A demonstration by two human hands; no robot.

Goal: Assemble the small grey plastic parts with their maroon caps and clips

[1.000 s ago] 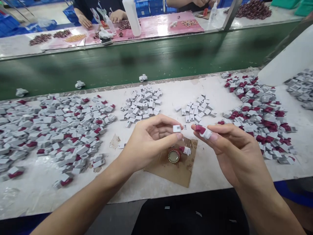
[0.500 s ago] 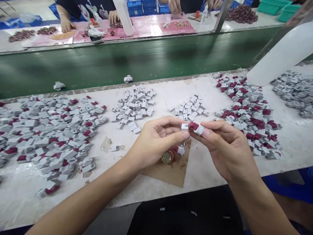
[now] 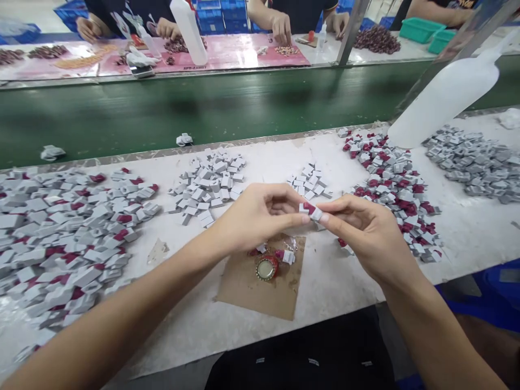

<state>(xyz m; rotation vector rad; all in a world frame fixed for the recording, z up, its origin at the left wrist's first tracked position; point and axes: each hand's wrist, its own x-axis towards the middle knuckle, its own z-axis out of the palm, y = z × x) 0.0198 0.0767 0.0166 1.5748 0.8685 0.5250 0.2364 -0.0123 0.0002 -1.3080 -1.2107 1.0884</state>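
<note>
My left hand [image 3: 260, 219] pinches the left end of a small grey and maroon piece [image 3: 311, 209], and my right hand [image 3: 359, 222] pinches its right end. The grey part at the left touches the maroon part. Below my hands lies a brown square board [image 3: 255, 292] with a metal bottle cap [image 3: 266, 268] and a maroon and grey piece [image 3: 287, 256] on it. Behind my hands are a small pile of grey blocks [image 3: 311, 181] and a larger one [image 3: 211, 181].
Grey and maroon pieces cover the table's left [image 3: 81, 222] and right [image 3: 390, 184]. A white bottle [image 3: 442, 97] leans at the right beside grey pieces [image 3: 479, 162]. Beyond the green belt [image 3: 244, 103], other people's hands work at a pink mat [image 3: 227, 51].
The grey block in my left hand and the maroon and grey piece in my right hand, apart before, now touch. The view has shifted, with most things appearing further left.
</note>
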